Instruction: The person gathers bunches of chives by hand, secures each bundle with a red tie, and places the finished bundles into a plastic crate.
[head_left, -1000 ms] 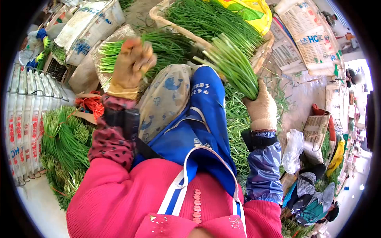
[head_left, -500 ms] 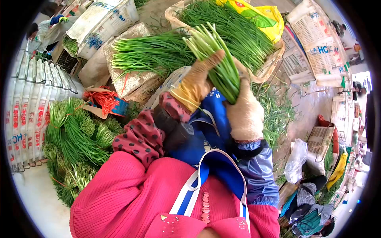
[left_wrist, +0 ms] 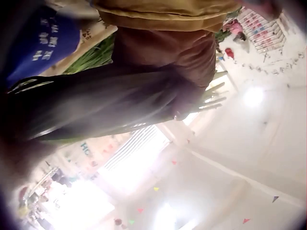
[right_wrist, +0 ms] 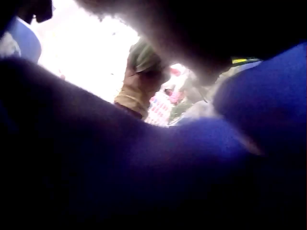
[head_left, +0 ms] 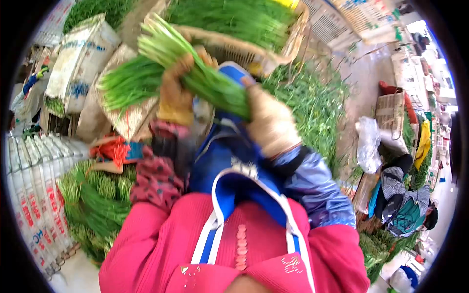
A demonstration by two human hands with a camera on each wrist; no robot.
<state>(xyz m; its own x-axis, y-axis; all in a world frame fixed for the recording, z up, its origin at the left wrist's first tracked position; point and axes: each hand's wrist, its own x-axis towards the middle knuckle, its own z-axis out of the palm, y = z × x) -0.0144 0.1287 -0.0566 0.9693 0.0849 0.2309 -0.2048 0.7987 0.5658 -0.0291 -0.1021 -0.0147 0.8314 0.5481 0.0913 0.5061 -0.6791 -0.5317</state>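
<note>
A bundle of green stalks [head_left: 210, 80] lies slanted between both gloved hands in the head view, its pale ends at the upper left. My left hand [head_left: 177, 90] grips it near the pale ends; the left wrist view shows that hand [left_wrist: 165, 57] curled round the stalks [left_wrist: 105, 103]. My right hand [head_left: 271, 117], blurred, holds the leafy end at the lower right. In the dark right wrist view the left hand [right_wrist: 141, 84] shows beyond. Behind the left hand, loose stalks [head_left: 129, 83] rest on a pale block [head_left: 119, 56].
A basket [head_left: 273, 56] of green stalks stands at the front. Tied bundles [head_left: 97, 205] lie at the lower left beside white crates [head_left: 36, 195]; red ties [head_left: 116, 151] are near them. Scattered leaves [head_left: 317, 97] cover the floor at right, with a plastic bag [head_left: 368, 146] farther right.
My left hand came from the left to the bundle, gripped it, then shifted left with it. The right hand moved inward and left, still holding the leafy end. The head view has shifted.
</note>
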